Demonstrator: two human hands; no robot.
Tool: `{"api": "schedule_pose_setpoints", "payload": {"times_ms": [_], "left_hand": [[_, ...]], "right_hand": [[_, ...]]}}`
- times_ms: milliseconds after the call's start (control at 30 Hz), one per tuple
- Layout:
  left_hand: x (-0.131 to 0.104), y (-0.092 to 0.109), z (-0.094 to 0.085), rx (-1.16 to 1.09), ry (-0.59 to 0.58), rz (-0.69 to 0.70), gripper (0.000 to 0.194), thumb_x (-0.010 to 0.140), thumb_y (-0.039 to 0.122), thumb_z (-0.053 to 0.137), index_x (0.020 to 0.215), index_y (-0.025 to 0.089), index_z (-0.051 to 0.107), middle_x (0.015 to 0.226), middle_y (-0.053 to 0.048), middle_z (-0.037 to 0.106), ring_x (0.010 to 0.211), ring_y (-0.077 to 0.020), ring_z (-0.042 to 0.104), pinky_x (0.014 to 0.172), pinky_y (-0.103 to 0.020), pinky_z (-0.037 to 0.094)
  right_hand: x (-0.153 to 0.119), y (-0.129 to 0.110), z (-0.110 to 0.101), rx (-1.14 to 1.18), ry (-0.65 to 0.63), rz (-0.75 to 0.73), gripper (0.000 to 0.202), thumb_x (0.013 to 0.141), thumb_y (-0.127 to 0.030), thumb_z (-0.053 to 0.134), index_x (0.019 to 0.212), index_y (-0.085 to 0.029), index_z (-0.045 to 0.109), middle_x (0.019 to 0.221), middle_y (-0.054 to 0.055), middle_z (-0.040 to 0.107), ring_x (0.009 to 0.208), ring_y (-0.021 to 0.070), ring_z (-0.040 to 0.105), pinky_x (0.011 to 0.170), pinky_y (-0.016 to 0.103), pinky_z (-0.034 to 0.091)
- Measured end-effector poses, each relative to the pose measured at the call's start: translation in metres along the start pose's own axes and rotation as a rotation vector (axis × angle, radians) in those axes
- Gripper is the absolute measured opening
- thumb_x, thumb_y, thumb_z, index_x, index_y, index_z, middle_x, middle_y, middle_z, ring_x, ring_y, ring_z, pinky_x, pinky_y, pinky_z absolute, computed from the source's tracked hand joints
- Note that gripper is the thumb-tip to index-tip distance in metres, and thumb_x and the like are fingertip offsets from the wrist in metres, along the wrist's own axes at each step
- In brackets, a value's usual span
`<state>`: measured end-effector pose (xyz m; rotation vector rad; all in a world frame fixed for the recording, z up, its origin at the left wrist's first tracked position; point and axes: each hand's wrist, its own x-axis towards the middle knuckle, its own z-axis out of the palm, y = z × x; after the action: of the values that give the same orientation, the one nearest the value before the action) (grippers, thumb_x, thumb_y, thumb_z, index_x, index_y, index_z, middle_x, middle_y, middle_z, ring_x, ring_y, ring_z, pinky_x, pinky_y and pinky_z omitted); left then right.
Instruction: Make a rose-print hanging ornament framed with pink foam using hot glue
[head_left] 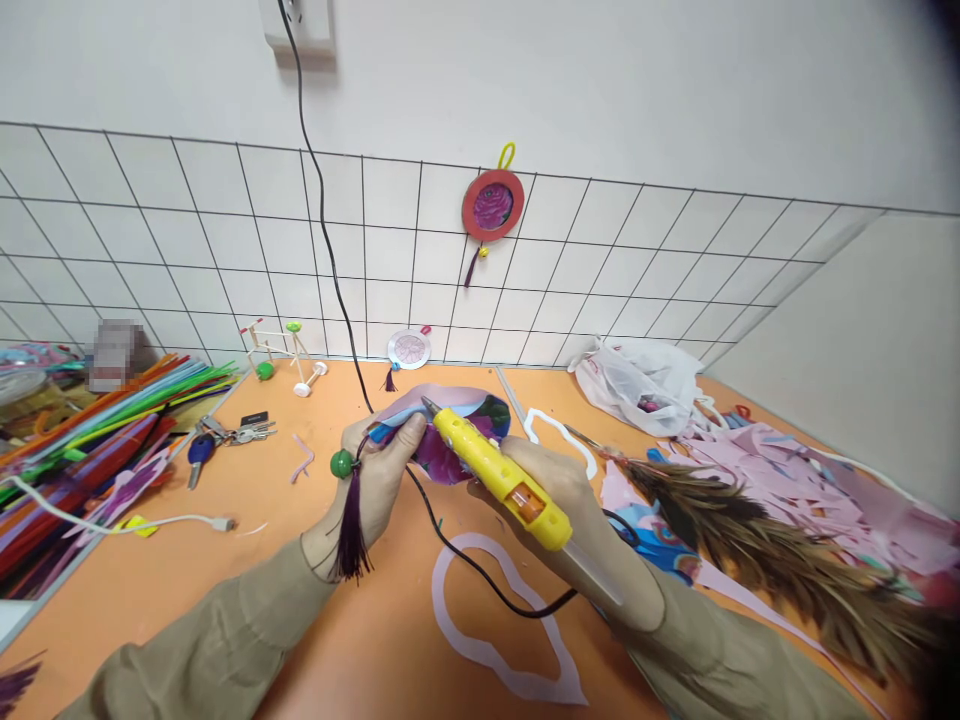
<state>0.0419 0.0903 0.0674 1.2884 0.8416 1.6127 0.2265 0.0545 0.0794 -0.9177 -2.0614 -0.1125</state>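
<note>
My left hand (pixel 382 465) is closed on a floral ornament (pixel 442 450) with pink-purple petals, some green and a pale lilac edge. From its left side hang a green bead (pixel 341 463) and a dark purple tassel (pixel 352 530). Wrapped in my right hand (pixel 555 480) is a yellow glue gun (pixel 502 478), a clear glue stick jutting from its rear. Its nozzle touches or hovers just over the ornament's upper edge, beside my left thumb; which one I cannot tell. Below lies a lilac paper outline (pixel 457 640), apart from both hands.
Pipe cleaners (pixel 120 420) and keys (pixel 200 455) lie on the left. At right are a plastic bag (pixel 637 385), pink scraps (pixel 787 480) and brown feathers (pixel 750 540). A black cord (pixel 330 240) runs down from the wall socket. A red round ornament (pixel 493 205) hangs on the grid.
</note>
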Motion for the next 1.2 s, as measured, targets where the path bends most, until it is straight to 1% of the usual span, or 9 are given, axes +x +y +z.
{"api": "schedule_pose_setpoints", "payload": {"times_ms": [100, 200, 300, 400, 633, 833, 933, 1067, 1200], "left_hand": [[0.0, -0.001, 0.0, 0.013, 0.009, -0.012, 0.027, 0.081, 0.043, 0.075, 0.076, 0.016, 0.075, 0.066, -0.001, 0.066, 0.061, -0.0152, 0.06, 0.06, -0.028, 0.054], [0.001, 0.0, 0.0, 0.039, 0.032, 0.007, 0.028, 0.081, 0.043, 0.075, 0.075, 0.016, 0.075, 0.065, -0.001, 0.066, 0.06, -0.0146, 0.06, 0.06, -0.028, 0.054], [0.002, 0.003, 0.0, 0.039, 0.042, 0.039, 0.027, 0.081, 0.044, 0.075, 0.078, 0.017, 0.077, 0.075, -0.003, 0.073, 0.069, -0.0173, 0.065, 0.067, -0.029, 0.056], [0.004, 0.005, 0.0, 0.049, 0.036, 0.059, 0.026, 0.082, 0.044, 0.073, 0.085, 0.018, 0.08, 0.085, -0.004, 0.077, 0.079, -0.0205, 0.07, 0.076, -0.031, 0.058], [0.006, 0.002, 0.0, -0.077, 0.047, -0.038, 0.02, 0.076, 0.037, 0.078, 0.081, 0.018, 0.077, 0.085, -0.003, 0.076, 0.084, -0.0208, 0.069, 0.084, -0.032, 0.056], [0.006, 0.001, 0.001, -0.137, 0.037, -0.045, 0.019, 0.077, 0.034, 0.079, 0.087, 0.017, 0.077, 0.089, -0.005, 0.076, 0.09, -0.0218, 0.069, 0.092, -0.034, 0.053], [0.006, 0.001, 0.001, -0.119, 0.028, -0.042, 0.02, 0.077, 0.034, 0.078, 0.087, 0.017, 0.078, 0.089, -0.005, 0.077, 0.088, -0.022, 0.069, 0.089, -0.034, 0.054], [0.004, 0.002, 0.001, -0.052, 0.036, -0.011, 0.022, 0.078, 0.039, 0.076, 0.083, 0.018, 0.078, 0.085, -0.004, 0.076, 0.08, -0.0203, 0.068, 0.077, -0.031, 0.056], [0.003, 0.005, 0.001, 0.032, 0.051, 0.022, 0.022, 0.081, 0.04, 0.074, 0.079, 0.018, 0.078, 0.077, -0.002, 0.075, 0.072, -0.0183, 0.067, 0.071, -0.029, 0.056]], "right_hand": [[-0.001, 0.003, 0.001, -0.016, -0.004, 0.025, 0.031, 0.092, -0.022, 0.06, 0.067, -0.021, 0.042, 0.058, -0.004, 0.047, 0.047, 0.0091, 0.04, 0.048, 0.024, 0.03], [-0.003, 0.006, -0.002, -0.036, -0.017, 0.071, 0.028, 0.089, -0.018, 0.06, 0.067, -0.021, 0.043, 0.058, -0.004, 0.049, 0.048, 0.0095, 0.043, 0.048, 0.024, 0.031], [-0.002, 0.007, -0.005, -0.03, -0.02, 0.087, 0.026, 0.089, -0.015, 0.058, 0.067, -0.021, 0.044, 0.058, -0.004, 0.05, 0.047, 0.0097, 0.044, 0.047, 0.024, 0.031], [0.003, 0.004, -0.009, -0.016, 0.004, 0.079, 0.031, 0.092, -0.018, 0.056, 0.065, -0.022, 0.042, 0.057, -0.004, 0.047, 0.046, 0.0091, 0.04, 0.045, 0.025, 0.029], [0.009, -0.004, -0.015, 0.077, -0.013, 0.187, 0.033, 0.096, -0.034, 0.056, 0.068, -0.023, 0.042, 0.058, -0.005, 0.045, 0.048, 0.0103, 0.043, 0.045, 0.025, 0.034], [0.008, -0.003, -0.016, 0.035, 0.001, 0.185, 0.031, 0.094, -0.033, 0.058, 0.07, -0.023, 0.043, 0.062, -0.004, 0.047, 0.05, 0.0115, 0.045, 0.047, 0.027, 0.035], [0.009, -0.003, -0.016, 0.026, -0.001, 0.137, 0.03, 0.095, -0.03, 0.058, 0.07, -0.023, 0.044, 0.062, -0.003, 0.049, 0.051, 0.0116, 0.046, 0.048, 0.026, 0.035], [0.01, -0.002, -0.014, -0.009, 0.005, 0.067, 0.029, 0.094, -0.024, 0.057, 0.068, -0.023, 0.043, 0.061, -0.003, 0.049, 0.05, 0.0119, 0.045, 0.047, 0.026, 0.034], [0.009, 0.0, -0.012, -0.049, -0.002, 0.072, 0.03, 0.094, -0.023, 0.057, 0.068, -0.023, 0.042, 0.06, -0.003, 0.049, 0.049, 0.0118, 0.043, 0.047, 0.026, 0.033]]}}
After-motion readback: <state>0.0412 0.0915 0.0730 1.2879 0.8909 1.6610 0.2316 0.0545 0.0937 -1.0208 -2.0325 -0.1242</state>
